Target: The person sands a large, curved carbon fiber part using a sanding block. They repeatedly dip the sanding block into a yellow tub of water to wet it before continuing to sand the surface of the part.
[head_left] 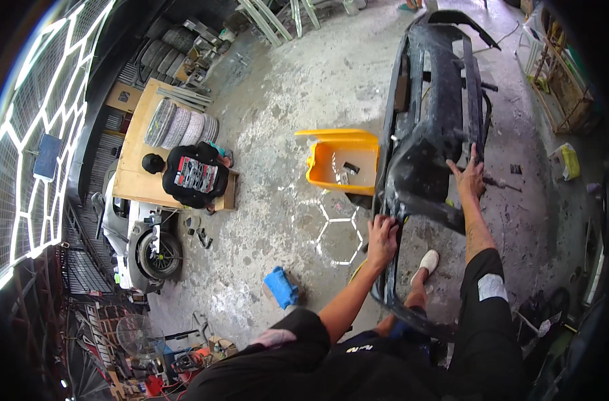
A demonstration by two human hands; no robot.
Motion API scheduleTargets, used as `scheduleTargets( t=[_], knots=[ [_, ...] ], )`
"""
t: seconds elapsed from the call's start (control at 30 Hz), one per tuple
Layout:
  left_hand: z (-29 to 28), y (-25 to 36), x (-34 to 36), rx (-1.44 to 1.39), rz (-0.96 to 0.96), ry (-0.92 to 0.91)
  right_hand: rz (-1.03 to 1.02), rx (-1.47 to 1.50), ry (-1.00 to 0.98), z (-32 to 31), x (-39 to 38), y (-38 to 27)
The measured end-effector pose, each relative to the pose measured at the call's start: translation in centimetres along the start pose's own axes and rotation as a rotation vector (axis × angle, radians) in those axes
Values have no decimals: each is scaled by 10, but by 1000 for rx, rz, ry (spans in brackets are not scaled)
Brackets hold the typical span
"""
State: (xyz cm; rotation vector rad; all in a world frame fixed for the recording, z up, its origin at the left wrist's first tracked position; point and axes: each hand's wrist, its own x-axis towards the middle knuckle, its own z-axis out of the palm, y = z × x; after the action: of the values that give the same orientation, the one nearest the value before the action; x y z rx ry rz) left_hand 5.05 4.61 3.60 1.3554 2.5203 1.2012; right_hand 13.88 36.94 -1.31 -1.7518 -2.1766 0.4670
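Observation:
A long black car bumper (428, 110), dusty and scuffed, stretches away in front of me, its near end by my legs. My left hand (382, 237) is closed over its left edge, fingers curled round the rim. On the right side, my right hand (469, 180) rests against the bumper with its fingers spread and its thumb apart. Left of the bumper is a yellow plastic tub (338, 137) with a murky brownish inside and a few small dark and pale pieces in it. Part of the tub is hidden behind the bumper.
A blue cloth bundle (281, 287) lies on the concrete floor (264, 220). Another person (194, 177) sits at the left by a wooden board (144, 160) and several tires (177, 127). A car's wheel (158, 254) and tools stand lower left; a wooden rack (562, 93) is far right.

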Motion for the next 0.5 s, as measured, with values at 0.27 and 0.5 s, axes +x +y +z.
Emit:
scheduleTargets(
  t=[0.27,0.5],
  knots=[
    [-6,-1,-4,-8,-76,58,-22,50,-52,-3,3,-24],
    [-1,1,3,-36,6,60,-17,35,-47,-9,-5,-15]
  ],
)
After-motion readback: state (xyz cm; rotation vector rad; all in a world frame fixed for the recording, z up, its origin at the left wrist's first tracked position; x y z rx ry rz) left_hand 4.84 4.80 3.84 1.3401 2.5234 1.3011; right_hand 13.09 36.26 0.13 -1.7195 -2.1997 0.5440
